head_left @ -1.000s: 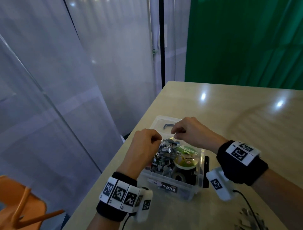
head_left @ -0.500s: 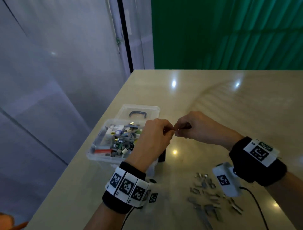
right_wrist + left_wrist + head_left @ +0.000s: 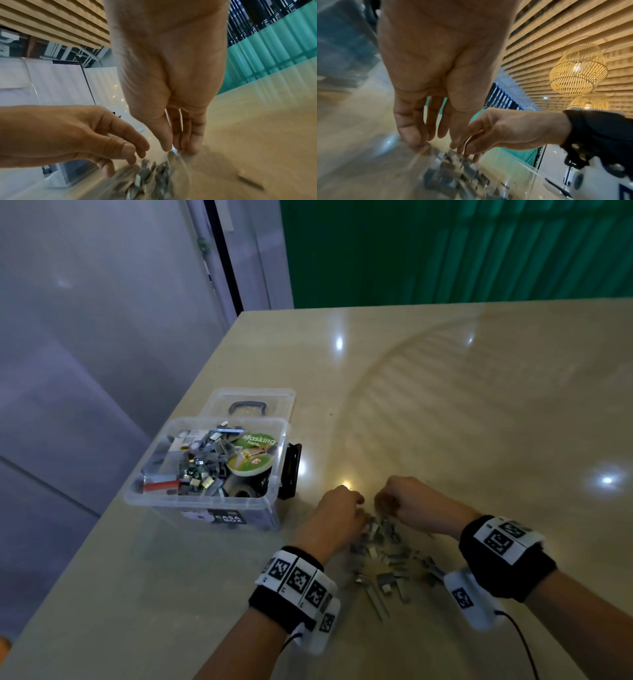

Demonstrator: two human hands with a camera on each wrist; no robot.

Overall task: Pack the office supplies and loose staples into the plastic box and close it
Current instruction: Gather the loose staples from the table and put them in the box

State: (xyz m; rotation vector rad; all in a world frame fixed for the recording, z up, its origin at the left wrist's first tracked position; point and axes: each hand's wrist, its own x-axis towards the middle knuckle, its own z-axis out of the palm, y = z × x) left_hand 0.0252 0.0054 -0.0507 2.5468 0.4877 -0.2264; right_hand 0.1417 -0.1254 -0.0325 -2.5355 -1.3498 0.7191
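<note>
Both hands have dropped from their mid-air pinch: left hand (image 3: pixel 337 517) and right hand (image 3: pixel 416 503), fingers loosely extended and empty, now touch the loose staples (image 3: pixel 383 563) on the table (image 3: pixel 479 405), beside the open plastic box (image 3: pixel 209 501)

Clear plastic box (image 3: pixel 205 501), green masking tape (image 3: pixel 253 457), grey staples (image 3: pixel 383 556), beige table (image 3: pixel 479 405), black-and-white checkered wristbands (image 3: pixel 298 580)
</note>
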